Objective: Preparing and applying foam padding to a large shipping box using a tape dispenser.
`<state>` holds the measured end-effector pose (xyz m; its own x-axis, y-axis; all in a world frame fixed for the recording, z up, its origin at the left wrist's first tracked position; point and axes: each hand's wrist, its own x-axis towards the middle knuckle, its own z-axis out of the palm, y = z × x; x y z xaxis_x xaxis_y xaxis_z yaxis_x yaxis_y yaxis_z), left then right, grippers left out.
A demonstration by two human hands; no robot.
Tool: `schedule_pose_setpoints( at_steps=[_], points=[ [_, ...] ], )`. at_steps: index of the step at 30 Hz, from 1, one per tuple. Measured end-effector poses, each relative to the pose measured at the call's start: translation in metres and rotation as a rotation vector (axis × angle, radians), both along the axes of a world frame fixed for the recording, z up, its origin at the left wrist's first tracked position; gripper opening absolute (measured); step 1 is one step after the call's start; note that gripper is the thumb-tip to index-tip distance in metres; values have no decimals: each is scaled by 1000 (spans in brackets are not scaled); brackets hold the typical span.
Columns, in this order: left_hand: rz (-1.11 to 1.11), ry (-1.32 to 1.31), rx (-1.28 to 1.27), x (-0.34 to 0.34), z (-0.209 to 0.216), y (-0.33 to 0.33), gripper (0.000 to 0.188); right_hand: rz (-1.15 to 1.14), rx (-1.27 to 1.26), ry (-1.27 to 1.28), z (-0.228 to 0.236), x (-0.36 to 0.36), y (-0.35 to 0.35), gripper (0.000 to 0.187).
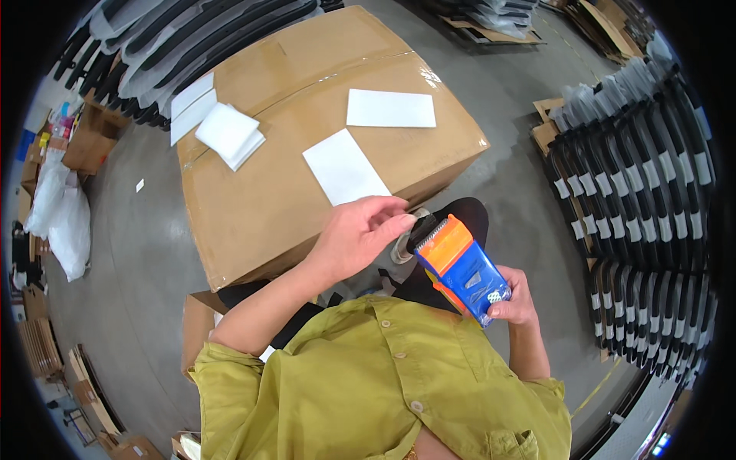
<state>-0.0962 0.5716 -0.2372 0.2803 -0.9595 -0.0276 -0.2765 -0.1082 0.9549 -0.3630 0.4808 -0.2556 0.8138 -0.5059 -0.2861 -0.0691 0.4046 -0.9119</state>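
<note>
My right hand [515, 297] is wrapped round the lower end of a blue and orange packing tape dispenser [469, 280]. The dispenser is tilted, with its serrated metal edge toward the upper left. Beside that edge, the thumb and fingers of my left hand [362, 236] are pinched together. Whatever lies between those fingertips is too small to make out. Just beyond my left hand, a white foam sheet [345, 166] lies on a large brown cardboard box [253, 203]. A second white sheet [391, 108] and a small stack of white foam pieces [228, 133] rest on the box top.
Rows of black curved parts in clear wrap [629, 192] stand on the right, with similar wrapped parts [180, 46] at the far left. An open carton [198, 326] sits by my left side. White plastic bags [65, 218] and cardboard lie along the left.
</note>
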Motion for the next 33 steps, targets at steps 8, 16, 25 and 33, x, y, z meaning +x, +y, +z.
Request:
schedule_pose_setpoints(
  at_steps=[8,16,25,33],
  points=[
    [-36,585,230,-1,-3,-4,9,136,-159,28,0,12,-1,47],
    [221,120,58,63,5,-6,20,181,-182,155,13,16,15,40],
    [305,-576,-125,92,-27,-23,16,90,-9,190,26,55,28,43],
    [636,-1198,-99,97,-54,-36,26,97,41,192,20,78,27,50]
  ],
)
